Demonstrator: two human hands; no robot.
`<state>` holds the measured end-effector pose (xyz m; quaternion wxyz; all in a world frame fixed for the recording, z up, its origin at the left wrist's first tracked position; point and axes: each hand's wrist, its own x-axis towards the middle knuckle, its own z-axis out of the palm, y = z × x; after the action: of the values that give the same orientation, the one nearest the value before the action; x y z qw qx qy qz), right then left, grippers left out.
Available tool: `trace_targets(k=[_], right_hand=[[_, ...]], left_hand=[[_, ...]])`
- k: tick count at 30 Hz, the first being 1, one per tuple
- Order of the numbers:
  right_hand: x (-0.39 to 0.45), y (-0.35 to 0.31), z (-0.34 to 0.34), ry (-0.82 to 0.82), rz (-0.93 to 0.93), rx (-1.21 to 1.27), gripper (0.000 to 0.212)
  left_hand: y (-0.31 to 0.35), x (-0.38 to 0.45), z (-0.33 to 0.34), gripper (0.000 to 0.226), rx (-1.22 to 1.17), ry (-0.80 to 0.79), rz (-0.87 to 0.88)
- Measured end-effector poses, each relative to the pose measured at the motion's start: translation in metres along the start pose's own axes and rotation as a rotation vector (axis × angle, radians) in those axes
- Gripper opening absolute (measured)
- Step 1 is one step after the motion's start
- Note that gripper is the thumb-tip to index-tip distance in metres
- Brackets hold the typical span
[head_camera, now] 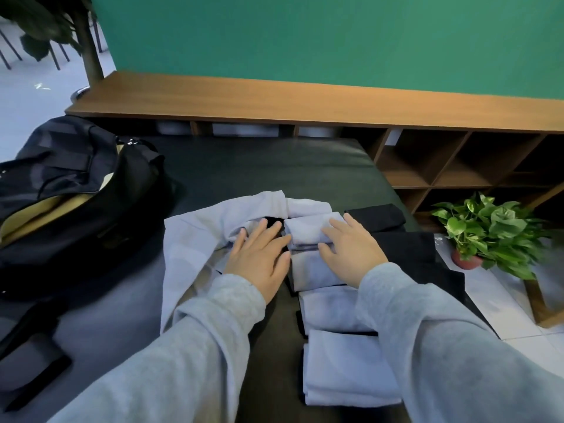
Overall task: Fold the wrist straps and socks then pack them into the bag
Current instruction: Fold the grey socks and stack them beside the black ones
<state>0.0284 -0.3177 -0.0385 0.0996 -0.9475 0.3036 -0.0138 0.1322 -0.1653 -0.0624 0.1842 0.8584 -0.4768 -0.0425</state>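
Head view, black table (305, 166), green wall (335, 41)

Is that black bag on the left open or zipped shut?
Open. The black bag gapes at the top, and its yellowish lining shows through the gap. Whether anything is packed inside, I cannot tell.

Green wall (305, 35), long wooden shelf unit (244, 99), potted leafy plant (488, 233), dark table (259, 166), tree trunk (88, 47)

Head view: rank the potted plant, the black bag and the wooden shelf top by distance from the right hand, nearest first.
1. Potted plant, on the floor to the right of the right hand.
2. Black bag, far left on the table.
3. Wooden shelf top, beyond the table, against the green wall.
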Motion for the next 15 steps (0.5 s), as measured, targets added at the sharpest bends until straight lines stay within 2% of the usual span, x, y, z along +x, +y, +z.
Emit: trace_targets(k=[2, 4, 8, 11, 15], right_hand=[[-0.014, -0.009, -0.007, 0.025, -0.043, 0.015, 0.029], [-0.029, -0.021, -0.012, 0.045, -0.081, 0.067, 0.038], [-0.060, -0.055, -0.011, 0.037, -0.132, 0.192, 0.037], [-0.081, -0.080, -0.006, 0.052, -0.185, 0.237, 0.038], [-0.107, -0.103, 0.010, 0.006, -0.220, 0.283, 0.040]], left_hand=[[-0.014, -0.019, -0.004, 0.052, 0.024, 0.061, -0.057], [-0.027, -0.040, -0.009, 0.043, 0.067, 0.070, -0.140], [-0.050, -0.082, -0.016, 0.041, 0.107, 0.068, -0.277], [-0.062, -0.103, -0.020, 0.045, 0.168, -0.020, -0.393], [-0.074, -0.116, -0.025, 0.052, 0.163, -0.125, -0.460]])
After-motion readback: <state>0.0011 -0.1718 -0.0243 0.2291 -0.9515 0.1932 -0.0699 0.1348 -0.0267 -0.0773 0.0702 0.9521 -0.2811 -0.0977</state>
